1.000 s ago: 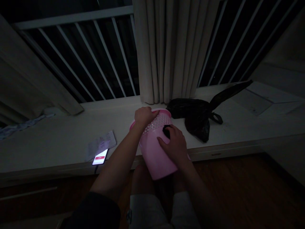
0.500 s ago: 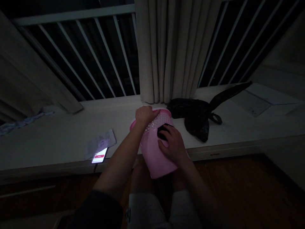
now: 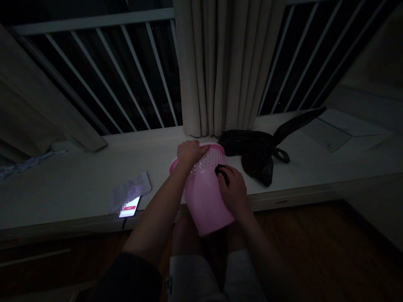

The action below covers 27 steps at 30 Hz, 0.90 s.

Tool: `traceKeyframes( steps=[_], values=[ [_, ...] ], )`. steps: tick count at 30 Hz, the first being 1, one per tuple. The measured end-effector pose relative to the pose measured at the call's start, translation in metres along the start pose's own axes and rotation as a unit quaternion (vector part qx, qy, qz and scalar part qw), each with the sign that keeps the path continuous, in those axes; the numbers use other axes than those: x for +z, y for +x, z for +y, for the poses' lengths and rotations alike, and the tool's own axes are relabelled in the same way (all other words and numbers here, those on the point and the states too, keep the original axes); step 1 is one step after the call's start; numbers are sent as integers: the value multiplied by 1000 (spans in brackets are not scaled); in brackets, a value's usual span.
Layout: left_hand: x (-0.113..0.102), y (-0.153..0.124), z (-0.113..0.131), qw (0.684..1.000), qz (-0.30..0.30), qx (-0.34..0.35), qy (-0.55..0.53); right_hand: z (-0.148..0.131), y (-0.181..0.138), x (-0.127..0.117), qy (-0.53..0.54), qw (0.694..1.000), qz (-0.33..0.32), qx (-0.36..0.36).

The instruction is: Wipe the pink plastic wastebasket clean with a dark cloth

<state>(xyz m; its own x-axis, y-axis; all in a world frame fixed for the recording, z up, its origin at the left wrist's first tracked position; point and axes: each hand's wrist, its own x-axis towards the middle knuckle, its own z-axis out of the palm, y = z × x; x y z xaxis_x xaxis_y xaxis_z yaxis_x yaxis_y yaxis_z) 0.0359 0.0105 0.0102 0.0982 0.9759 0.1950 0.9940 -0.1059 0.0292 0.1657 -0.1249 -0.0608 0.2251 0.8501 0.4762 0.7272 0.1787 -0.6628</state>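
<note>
L hand on pink bin; R hand w/ black wad, shifted to bin's R side.

Far L on white sill, papers lay w/ lit phone just beside, nr front edge. Next, L hand gripped bin's rim; bin sat tilted, mesh end over sill, base above person's knees. R hand was clasped round wad (prob. cloth, too dim to be sure), against bin's side. Vs. half a sec ago, wad had moved R & showed smaller, so middle of that face was uncovered & contact was nr R edge; L grip unchanged, bin held about same spot. Further R on sill: black bag just beside bin's rim, then white box.
</note>
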Motion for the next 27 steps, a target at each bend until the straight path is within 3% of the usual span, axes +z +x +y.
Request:
traceKeyframes(
  steps=[6, 13, 20, 23, 27],
  values=[
    [3, 1, -1, 1000, 4, 0, -3, 3, 5, 2, 13, 999, -24, -30],
    [1, 0, -3, 1000, 1, -9, 2, 7, 16, -5, -4, 988, -88, -124],
    [-4, 0, 2, 1000, -17, 3, 12, -20, -11, -9, -32, 962, -154, -224],
    [-4, 1, 3, 1000, -20, 7, 13, -23, -17, -11, -41, 959, -170, -224],
    [-1, 1, 1, 1000, -5, 7, 12, -5, -6, -16, -54, 974, -159, -153]
  ],
)
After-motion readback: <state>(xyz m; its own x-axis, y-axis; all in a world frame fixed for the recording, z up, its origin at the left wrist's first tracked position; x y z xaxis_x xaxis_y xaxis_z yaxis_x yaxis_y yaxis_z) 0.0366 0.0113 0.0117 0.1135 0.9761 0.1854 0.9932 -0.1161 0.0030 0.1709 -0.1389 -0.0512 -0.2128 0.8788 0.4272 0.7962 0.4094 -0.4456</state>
